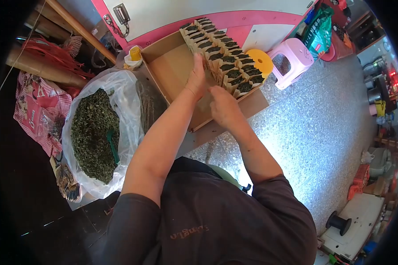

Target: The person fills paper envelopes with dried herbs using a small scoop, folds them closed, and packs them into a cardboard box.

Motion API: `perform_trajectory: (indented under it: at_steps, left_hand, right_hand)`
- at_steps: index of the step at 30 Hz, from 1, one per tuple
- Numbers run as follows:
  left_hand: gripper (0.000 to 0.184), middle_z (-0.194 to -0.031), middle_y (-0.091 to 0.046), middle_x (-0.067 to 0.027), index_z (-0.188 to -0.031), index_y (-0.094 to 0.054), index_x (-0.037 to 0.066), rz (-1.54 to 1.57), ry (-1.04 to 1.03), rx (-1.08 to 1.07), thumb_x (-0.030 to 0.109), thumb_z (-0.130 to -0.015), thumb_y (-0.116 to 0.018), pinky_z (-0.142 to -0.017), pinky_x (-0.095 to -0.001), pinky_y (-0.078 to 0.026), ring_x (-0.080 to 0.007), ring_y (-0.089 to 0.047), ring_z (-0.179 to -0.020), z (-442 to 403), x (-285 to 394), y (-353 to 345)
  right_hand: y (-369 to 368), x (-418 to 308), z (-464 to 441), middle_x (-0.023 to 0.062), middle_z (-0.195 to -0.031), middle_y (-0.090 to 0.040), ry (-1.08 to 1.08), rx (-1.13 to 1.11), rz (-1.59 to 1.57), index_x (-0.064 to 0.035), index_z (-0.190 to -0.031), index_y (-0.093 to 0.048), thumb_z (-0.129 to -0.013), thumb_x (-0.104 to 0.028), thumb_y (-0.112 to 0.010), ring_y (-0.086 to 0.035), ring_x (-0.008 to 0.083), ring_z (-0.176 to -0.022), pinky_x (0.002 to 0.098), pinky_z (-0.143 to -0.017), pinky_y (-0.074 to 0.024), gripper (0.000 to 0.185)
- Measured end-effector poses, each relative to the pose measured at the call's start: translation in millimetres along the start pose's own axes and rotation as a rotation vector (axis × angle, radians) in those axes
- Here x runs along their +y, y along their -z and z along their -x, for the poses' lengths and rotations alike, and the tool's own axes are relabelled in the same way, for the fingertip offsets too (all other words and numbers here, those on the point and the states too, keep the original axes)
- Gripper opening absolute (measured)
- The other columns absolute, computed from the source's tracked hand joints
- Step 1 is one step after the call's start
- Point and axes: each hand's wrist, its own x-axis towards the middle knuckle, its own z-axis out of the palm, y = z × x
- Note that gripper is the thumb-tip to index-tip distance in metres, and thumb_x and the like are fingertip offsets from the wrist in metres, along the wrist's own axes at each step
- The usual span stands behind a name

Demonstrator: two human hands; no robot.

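Observation:
A shallow cardboard box point(161, 51) holds rows of small open paper packets point(227, 59) filled with dark dried leaves, packed along its right side. My left hand point(196, 80) is inside the box with its fingers stretched out, its palm side toward the left edge of the packets. Close to the nearest packets, my right hand point(225, 108) is at the box's near side with its fingers curled. What those fingers grip, if anything, is hidden. The left part of the box floor shows bare cardboard.
Left of the box stands a clear plastic bag point(130, 88) of loose dried leaves point(93, 137), with a green scoop point(112, 148) in it. A yellow round object point(259, 62) and a pink stool point(295, 59) are beyond the box on the right. A pink-edged white panel point(172, 15) rises behind.

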Motion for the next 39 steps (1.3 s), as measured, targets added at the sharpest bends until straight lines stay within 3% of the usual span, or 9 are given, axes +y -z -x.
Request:
perform_trajectory:
  at_steps: [5,12,17,23,26,30,32,36,39]
  left_hand:
    - [0.101,-0.153,-0.021,-0.0161,-0.147,-0.018,0.002,-0.121,0.003,0.093,0.079,-0.082,-0.023,-0.111,-0.0519,-0.009,-0.0304,-0.016,-0.142,-0.7,-6.0,16.6]
    - [0.090,-0.150,-0.029,-0.0147,-0.145,-0.025,0.003,-0.216,-0.045,0.141,0.072,-0.088,-0.026,-0.111,-0.0492,-0.014,-0.0278,-0.022,-0.141,36.0,13.5,39.1]
    - [0.072,-0.146,-0.036,-0.0123,-0.144,-0.029,0.004,-0.208,-0.079,0.128,0.058,-0.096,-0.028,-0.111,-0.0409,-0.018,-0.0245,-0.029,-0.138,79.7,41.4,44.9]
    - [0.063,-0.144,-0.039,-0.0120,-0.144,-0.029,0.004,-0.208,-0.160,0.099,0.049,-0.099,-0.028,-0.110,-0.0393,-0.022,-0.0232,-0.033,-0.135,152.5,65.6,54.9]
    - [0.071,-0.144,-0.037,-0.0161,-0.144,-0.027,0.001,-0.197,-0.163,0.132,0.053,-0.097,-0.032,-0.111,-0.0405,-0.021,-0.0248,-0.031,-0.136,180.5,73.4,67.7]
    - [0.063,-0.141,-0.043,-0.0134,-0.143,-0.031,0.003,-0.174,-0.171,0.164,0.048,-0.100,-0.024,-0.108,-0.0376,-0.027,-0.0229,-0.037,-0.132,214.7,76.4,84.1]
    - [0.063,-0.140,-0.043,-0.0144,-0.142,-0.031,0.001,-0.174,-0.175,0.151,0.048,-0.100,-0.024,-0.107,-0.0369,-0.028,-0.0230,-0.038,-0.131,225.9,77.5,88.0]
    - [0.065,-0.136,-0.046,-0.0171,-0.140,-0.032,-0.002,-0.168,-0.201,0.141,0.048,-0.100,-0.026,-0.106,-0.0360,-0.031,-0.0237,-0.043,-0.128,242.5,78.7,89.9]
    - [0.064,-0.135,-0.047,-0.0172,-0.139,-0.034,-0.002,-0.149,-0.207,0.190,0.048,-0.099,-0.028,-0.104,-0.0363,-0.034,-0.0243,-0.045,-0.126,250.6,74.0,100.3]
  right_hand:
    - [-3.7,12.9,-7.5,0.0230,-0.108,-0.059,-0.189,0.212,-0.094,0.0021,-0.117,-0.053,-0.078,-0.006,-0.052,-0.057,0.0378,-0.101,0.0396,-0.088,-0.0450,0.039]
    - [-3.5,7.5,-8.6,0.0241,-0.106,-0.061,-0.189,0.159,-0.039,0.0020,-0.118,-0.053,-0.078,-0.009,-0.053,-0.057,0.0377,-0.103,0.0398,-0.089,-0.0451,0.041]
    - [-9.8,3.4,-27.5,0.0252,-0.109,-0.060,-0.164,0.024,-0.063,0.0019,-0.119,-0.053,-0.078,-0.010,-0.054,-0.057,0.0386,-0.106,0.0399,-0.091,-0.0447,0.043]
    - [-17.9,26.7,-51.7,0.0245,-0.110,-0.061,-0.249,0.099,-0.133,0.0040,-0.120,-0.051,-0.077,-0.008,-0.054,-0.059,0.0339,-0.107,0.0388,-0.092,-0.0455,0.045]
    - [-21.5,26.2,-52.2,0.0236,-0.111,-0.062,-0.298,0.084,-0.124,0.0038,-0.122,-0.050,-0.077,-0.008,-0.053,-0.060,0.0326,-0.107,0.0379,-0.092,-0.0457,0.046]
    - [-30.8,33.4,-58.2,0.0234,-0.111,-0.061,-0.232,0.074,-0.092,0.0034,-0.123,-0.050,-0.076,-0.010,-0.056,-0.060,0.0321,-0.106,0.0373,-0.091,-0.0459,0.049]
    - [-28.8,19.5,-59.4,0.0230,-0.112,-0.062,-0.200,-0.026,-0.245,0.0032,-0.124,-0.050,-0.075,-0.011,-0.059,-0.061,0.0311,-0.105,0.0366,-0.091,-0.0464,0.052]
    - [-30.6,21.3,-81.3,0.0222,-0.113,-0.062,-0.227,-0.045,-0.230,0.0032,-0.123,-0.051,-0.073,-0.010,-0.060,-0.061,0.0294,-0.105,0.0357,-0.090,-0.0470,0.052]
    - [-37.8,31.9,-89.6,0.0208,-0.114,-0.062,-0.316,0.155,-0.339,0.0031,-0.123,-0.052,-0.073,-0.008,-0.061,-0.061,0.0286,-0.105,0.0348,-0.090,-0.0474,0.052]
